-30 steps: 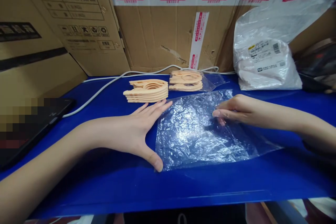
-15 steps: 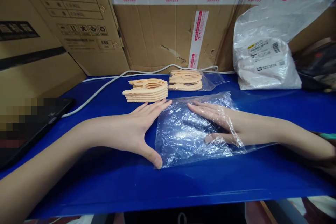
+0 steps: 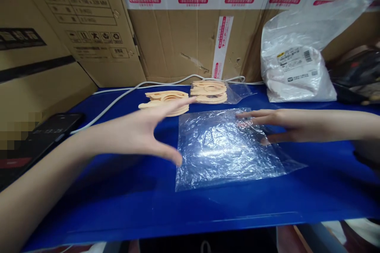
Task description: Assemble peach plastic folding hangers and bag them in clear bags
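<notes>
A clear plastic bag point(image 3: 219, 154) lies flat and crinkled on the blue tabletop point(image 3: 166, 209). My left hand point(image 3: 136, 132) is raised at its left side, thumb and fingers spread, with nothing held. Just behind that hand, and partly covered by it, sits a stack of peach plastic folding hangers point(image 3: 168, 95). My right hand point(image 3: 282, 122) is over the bag's upper right part, fingers apart; whether the fingertips touch the film I cannot tell. Farther back, a second set of peach hangers point(image 3: 208, 87) rests inside another clear bag.
Cardboard boxes point(image 3: 172, 47) wall off the back and left. A white cable point(image 3: 109, 106) runs along the rear. At the left lies a black phone point(image 3: 44, 130). A white plastic parcel bag point(image 3: 297, 83) stands at the back right, with dark items beside it.
My right hand has slid out of the clear bag to the right and now is above it. My left hand has lifted off the bag's left edge, moving up over the hangers.
</notes>
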Action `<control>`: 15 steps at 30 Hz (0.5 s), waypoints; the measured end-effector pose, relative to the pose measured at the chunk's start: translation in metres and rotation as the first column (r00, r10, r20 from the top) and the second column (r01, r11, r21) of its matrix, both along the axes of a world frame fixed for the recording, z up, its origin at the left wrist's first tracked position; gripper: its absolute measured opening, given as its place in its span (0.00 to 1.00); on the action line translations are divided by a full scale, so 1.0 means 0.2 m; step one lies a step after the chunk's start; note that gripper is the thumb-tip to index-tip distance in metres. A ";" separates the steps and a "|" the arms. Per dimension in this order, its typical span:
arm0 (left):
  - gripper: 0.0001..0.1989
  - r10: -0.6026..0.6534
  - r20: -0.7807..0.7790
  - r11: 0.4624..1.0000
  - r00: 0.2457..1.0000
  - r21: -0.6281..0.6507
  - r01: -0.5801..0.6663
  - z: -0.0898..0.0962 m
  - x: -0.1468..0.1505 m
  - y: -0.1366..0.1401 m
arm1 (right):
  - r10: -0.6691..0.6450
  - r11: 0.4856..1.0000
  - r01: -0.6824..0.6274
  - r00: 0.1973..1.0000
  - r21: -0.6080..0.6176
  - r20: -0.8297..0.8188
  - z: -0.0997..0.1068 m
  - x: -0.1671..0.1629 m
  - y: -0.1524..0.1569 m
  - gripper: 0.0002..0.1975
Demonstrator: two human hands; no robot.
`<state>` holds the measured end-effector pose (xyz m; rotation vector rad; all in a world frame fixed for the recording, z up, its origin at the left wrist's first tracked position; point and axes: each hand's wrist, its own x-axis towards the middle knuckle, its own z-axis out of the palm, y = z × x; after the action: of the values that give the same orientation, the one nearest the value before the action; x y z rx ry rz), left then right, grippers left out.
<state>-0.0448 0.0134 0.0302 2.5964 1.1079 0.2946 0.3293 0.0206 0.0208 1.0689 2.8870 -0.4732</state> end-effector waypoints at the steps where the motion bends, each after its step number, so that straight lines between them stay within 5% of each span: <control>1: 0.45 0.020 0.104 0.996 0.994 0.080 -0.029 0.02 0.00 0.01 | 0.009 1.000 -0.009 1.000 -0.001 0.004 0.00 -0.01 0.00 0.24; 3: 0.32 0.065 0.246 0.959 0.967 0.253 -0.129 0.03 -0.02 0.06 | 0.027 1.000 -0.027 1.000 0.015 0.003 0.01 -0.03 0.00 0.24; 6: 0.32 0.176 0.194 0.871 0.965 0.427 -0.245 0.01 -0.10 0.15 | 0.027 0.998 -0.027 1.000 0.064 0.002 0.02 -0.06 0.00 0.20; 10: 0.35 0.333 0.105 0.864 0.937 0.364 -0.348 -0.07 -0.21 0.28 | 0.002 0.995 -0.006 0.999 0.104 0.034 0.02 -0.08 0.02 0.15; 15: 0.35 0.327 0.090 0.908 0.941 0.245 -0.339 -0.11 -0.23 0.33 | -0.035 0.982 0.027 0.999 0.185 0.040 0.01 -0.07 0.04 0.16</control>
<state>-0.0901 0.0799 0.0079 2.5857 1.5928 0.6106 0.3145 0.0295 0.0234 1.1336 2.9261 -0.1829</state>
